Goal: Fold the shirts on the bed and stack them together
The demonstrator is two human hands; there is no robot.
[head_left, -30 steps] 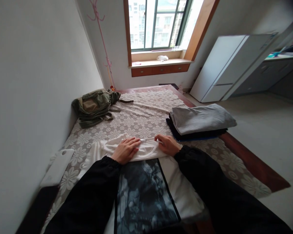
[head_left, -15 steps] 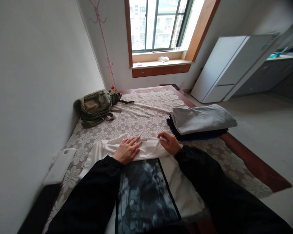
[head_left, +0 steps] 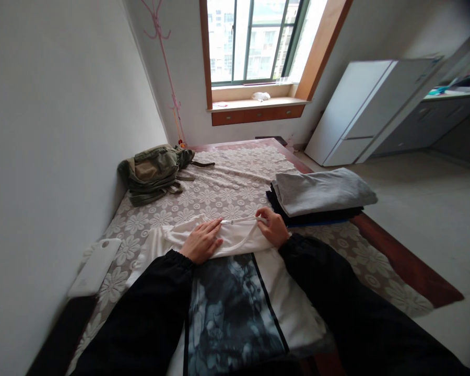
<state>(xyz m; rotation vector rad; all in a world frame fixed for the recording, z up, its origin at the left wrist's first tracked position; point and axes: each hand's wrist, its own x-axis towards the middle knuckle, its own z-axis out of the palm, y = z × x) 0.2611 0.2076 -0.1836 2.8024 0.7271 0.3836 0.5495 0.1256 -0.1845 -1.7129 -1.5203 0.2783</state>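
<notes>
A white T-shirt (head_left: 297, 303) with a dark picture print (head_left: 235, 308) lies spread on the patterned tablecloth, its collar end away from me. My left hand (head_left: 202, 241) rests flat on the shirt beside the collar, fingers stretched out to the right. At the collar's right side, my right hand (head_left: 272, 227) pinches the neckline fabric between thumb and fingers. Between the hands the neckline edge runs fairly straight, with a small label at it. The shirt's lower end runs out of view toward me, partly behind my black sleeves.
Folded clothes, a grey garment (head_left: 325, 190) on top of dark ones, are stacked right of my right hand. A green backpack (head_left: 152, 172) lies at the back left by the wall. A white board-like object (head_left: 96, 266) is at the left edge. The tablecloth (head_left: 227, 196) has a flower pattern.
My right hand has shifted slightly, drawing the neckline straighter, so the collar opening shows more clearly. My left hand has stayed almost in place on the shirt.
</notes>
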